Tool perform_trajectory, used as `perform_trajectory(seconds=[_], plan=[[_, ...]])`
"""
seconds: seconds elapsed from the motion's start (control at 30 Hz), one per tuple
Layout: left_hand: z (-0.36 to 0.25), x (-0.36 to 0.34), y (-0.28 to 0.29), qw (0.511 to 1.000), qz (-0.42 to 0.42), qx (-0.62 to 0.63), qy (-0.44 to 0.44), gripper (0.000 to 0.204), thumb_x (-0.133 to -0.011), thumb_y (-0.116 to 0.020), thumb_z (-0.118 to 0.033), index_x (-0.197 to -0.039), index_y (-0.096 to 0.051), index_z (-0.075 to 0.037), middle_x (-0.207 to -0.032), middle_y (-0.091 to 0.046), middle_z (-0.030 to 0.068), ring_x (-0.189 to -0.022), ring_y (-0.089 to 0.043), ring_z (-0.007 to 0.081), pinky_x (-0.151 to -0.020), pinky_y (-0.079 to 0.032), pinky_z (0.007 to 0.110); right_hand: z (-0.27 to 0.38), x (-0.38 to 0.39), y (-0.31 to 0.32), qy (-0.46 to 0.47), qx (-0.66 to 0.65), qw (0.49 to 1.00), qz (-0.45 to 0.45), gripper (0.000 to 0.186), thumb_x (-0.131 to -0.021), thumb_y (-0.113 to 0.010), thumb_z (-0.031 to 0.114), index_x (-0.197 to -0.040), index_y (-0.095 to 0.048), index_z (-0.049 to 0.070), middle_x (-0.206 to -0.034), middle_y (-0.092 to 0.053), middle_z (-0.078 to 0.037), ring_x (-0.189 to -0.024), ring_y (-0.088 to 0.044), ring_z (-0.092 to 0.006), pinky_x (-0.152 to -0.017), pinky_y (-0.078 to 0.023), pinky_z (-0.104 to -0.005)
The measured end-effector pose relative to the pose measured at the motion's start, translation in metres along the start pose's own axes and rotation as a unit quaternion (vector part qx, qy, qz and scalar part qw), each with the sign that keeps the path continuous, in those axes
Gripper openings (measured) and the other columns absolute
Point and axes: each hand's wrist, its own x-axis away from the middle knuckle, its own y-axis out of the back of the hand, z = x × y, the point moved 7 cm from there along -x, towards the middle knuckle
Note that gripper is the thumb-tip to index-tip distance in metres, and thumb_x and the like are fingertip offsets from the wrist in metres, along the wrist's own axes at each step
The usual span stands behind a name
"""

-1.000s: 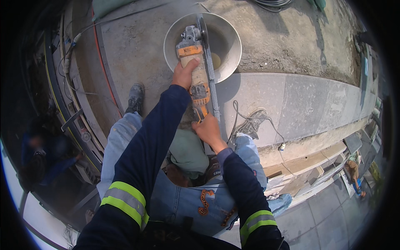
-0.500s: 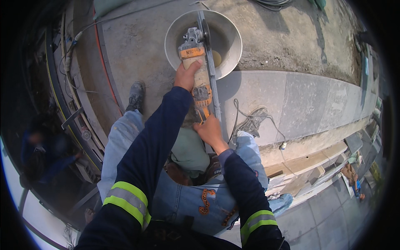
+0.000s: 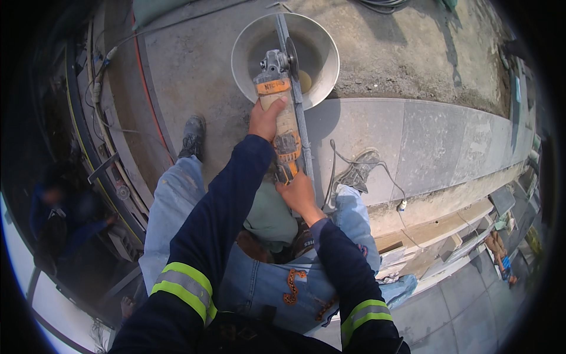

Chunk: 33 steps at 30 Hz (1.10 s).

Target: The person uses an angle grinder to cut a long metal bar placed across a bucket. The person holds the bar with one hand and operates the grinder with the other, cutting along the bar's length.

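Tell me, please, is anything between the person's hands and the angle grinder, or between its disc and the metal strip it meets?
Nothing visible. The left hand grips the angle grinder near its head and the right hand holds its rear end. Its disc sits right against the long metal strip over the grey bowl, with no object between.

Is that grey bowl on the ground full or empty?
Nearly empty: the bowl shows bare grey walls, with only a small yellowish patch at its bottom.
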Motion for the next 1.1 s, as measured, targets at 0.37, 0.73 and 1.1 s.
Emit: perform_trajectory(seconds=[0.37,0.73,1.1], plan=[[0.003,0.011,-0.005,1.0,0.02,0.017,-0.011,0.044,-0.091,-0.072,-0.019,-0.127,-0.058,0.003,-0.111,-0.069,0.0099,-0.093,-0.067,0.018,-0.083,-0.054,0.032,-0.004,0.01,0.002,-0.023,0.006,1.0,0.002,0.053,-0.077,-0.076,0.016,-0.119,-0.057,-0.011,-0.097,-0.069,-0.034,-0.099,-0.066,-0.05,-0.085,-0.054,-0.05],[0.012,0.02,0.001,1.0,0.015,0.023,-0.004,0.045,-0.091,-0.073,-0.019,-0.128,-0.058,0.002,-0.112,-0.068,0.0102,-0.095,-0.067,0.018,-0.085,-0.054,0.032,-0.002,0.022,0.003,-0.007,0.005,1.0,0.001,0.053,-0.078,-0.075,0.016,-0.119,-0.055,-0.011,-0.094,-0.068,-0.035,-0.096,-0.066,-0.0515,-0.084,-0.055,-0.0518],[0.02,0.029,0.002,1.0,0.009,0.016,0.006,0.045,-0.091,-0.073,-0.019,-0.128,-0.057,0.001,-0.111,-0.068,0.01,-0.093,-0.068,0.0182,-0.082,-0.055,0.032,-0.014,0.03,-0.002,0.001,-0.011,1.0,0.01,0.056,-0.079,-0.076,0.016,-0.121,-0.054,-0.012,-0.094,-0.069,-0.035,-0.096,-0.067,-0.0501,-0.083,-0.055,-0.051]])
